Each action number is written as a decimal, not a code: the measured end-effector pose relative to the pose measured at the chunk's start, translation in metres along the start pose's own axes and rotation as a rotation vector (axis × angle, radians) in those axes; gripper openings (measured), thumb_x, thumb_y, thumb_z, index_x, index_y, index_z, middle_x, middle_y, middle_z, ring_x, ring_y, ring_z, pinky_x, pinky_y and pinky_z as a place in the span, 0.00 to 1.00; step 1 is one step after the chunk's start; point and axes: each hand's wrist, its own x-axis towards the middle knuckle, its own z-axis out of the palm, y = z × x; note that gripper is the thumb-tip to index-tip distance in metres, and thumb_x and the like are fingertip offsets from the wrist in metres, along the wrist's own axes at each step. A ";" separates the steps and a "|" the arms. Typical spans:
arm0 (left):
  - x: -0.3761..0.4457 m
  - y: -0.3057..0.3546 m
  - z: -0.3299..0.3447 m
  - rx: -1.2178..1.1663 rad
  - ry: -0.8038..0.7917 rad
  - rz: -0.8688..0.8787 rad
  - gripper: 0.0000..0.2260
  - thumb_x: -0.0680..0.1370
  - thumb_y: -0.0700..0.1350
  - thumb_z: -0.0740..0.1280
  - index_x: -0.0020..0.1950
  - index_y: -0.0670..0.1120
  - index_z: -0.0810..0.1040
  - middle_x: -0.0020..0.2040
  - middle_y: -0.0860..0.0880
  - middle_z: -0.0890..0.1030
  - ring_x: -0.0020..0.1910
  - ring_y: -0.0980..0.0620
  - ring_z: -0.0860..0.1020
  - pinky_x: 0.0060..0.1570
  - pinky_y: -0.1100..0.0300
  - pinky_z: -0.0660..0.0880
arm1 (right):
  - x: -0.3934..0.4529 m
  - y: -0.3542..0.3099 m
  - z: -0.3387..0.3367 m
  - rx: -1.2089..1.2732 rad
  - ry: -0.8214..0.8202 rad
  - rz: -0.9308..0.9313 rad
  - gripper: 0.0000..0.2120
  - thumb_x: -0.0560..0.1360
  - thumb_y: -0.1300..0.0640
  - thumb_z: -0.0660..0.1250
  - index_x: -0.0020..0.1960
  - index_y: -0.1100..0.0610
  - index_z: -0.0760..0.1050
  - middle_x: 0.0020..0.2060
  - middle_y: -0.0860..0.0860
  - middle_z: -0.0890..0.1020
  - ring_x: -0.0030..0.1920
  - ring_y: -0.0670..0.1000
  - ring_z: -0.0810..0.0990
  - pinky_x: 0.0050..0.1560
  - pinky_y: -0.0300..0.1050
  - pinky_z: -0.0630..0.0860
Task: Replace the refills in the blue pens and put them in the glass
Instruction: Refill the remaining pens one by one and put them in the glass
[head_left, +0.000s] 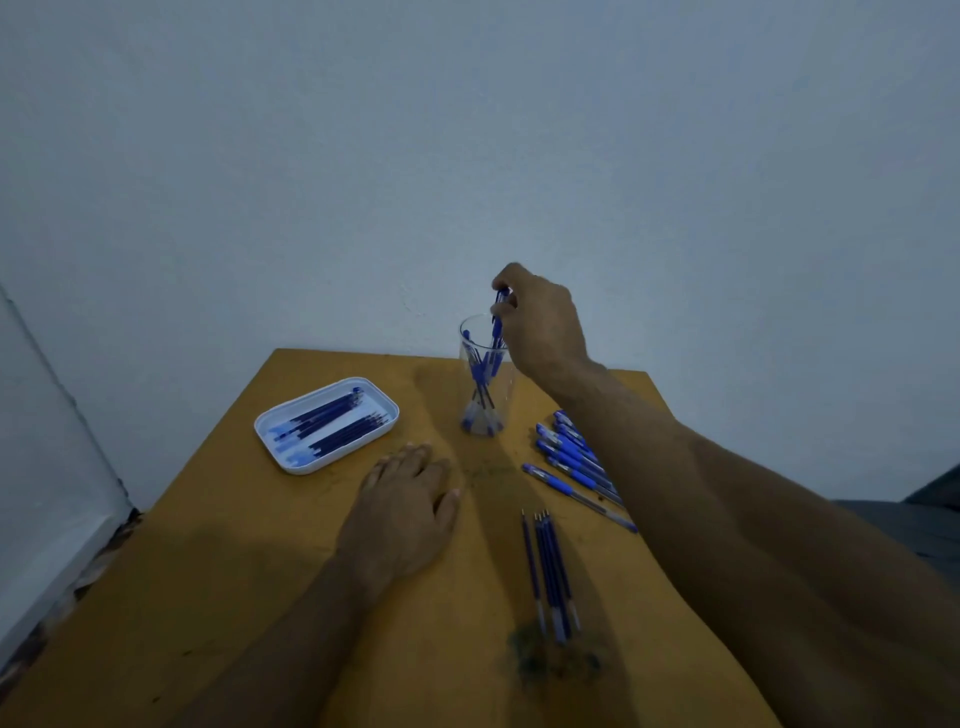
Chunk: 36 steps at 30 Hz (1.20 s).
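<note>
A pale grey-blue wall (467, 156) fills the upper half of the frame. Below it a mustard-yellow wooden surface (234, 571) spreads across the lower half, with a dark ink stain (556, 660) near its bottom centre.

The right hand (543, 325) reaches up the frame from the lower right and sits just above the centre, over the rim of a tall clear drinking glass (484, 374). Its fingers (511, 301) are curled narrow and pinch the top end of a blue plastic pen (498, 317). The pen's long axis runs nearly upright, its lower part already inside the mouth of the glass, so the glass bottom lies straight below the fingers. By my reading the coming move needs only a release, letting the pen slide down beside the other blue pens already standing in the glass.

The left hand (410, 499) rests flat on the surface left of centre, fingers straight and holding nothing. It is nearer the tray than the glass.

A white rounded rectangular tray (291, 457) lies at centre left and holds dark blue refills in rows. A cluster of blue pens (571, 452) lies right of centre, near the right forearm, and these probably still await refilling. A small bundle of loose blue refills (550, 566) lies below them, pointing up the frame. The right hand looks closer to both groups.
</note>
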 end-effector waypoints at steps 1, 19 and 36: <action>0.000 0.000 0.000 -0.001 0.003 -0.001 0.24 0.84 0.61 0.51 0.79 0.55 0.64 0.81 0.51 0.60 0.81 0.52 0.54 0.79 0.51 0.49 | 0.000 0.003 0.003 -0.014 -0.026 0.018 0.10 0.81 0.64 0.64 0.61 0.57 0.75 0.46 0.57 0.82 0.44 0.57 0.81 0.46 0.60 0.81; 0.001 -0.001 0.001 -0.003 0.012 0.000 0.24 0.83 0.61 0.52 0.78 0.56 0.64 0.81 0.52 0.60 0.81 0.53 0.54 0.79 0.51 0.49 | -0.012 0.022 0.012 -0.121 0.082 0.115 0.10 0.82 0.55 0.64 0.53 0.56 0.84 0.49 0.52 0.84 0.55 0.53 0.77 0.49 0.48 0.78; 0.000 0.002 -0.003 0.003 -0.006 -0.007 0.24 0.83 0.61 0.52 0.78 0.55 0.64 0.81 0.51 0.60 0.81 0.52 0.54 0.79 0.50 0.52 | -0.123 0.052 0.023 -0.518 -0.571 0.170 0.05 0.79 0.62 0.66 0.54 0.58 0.77 0.55 0.55 0.79 0.51 0.54 0.80 0.51 0.49 0.80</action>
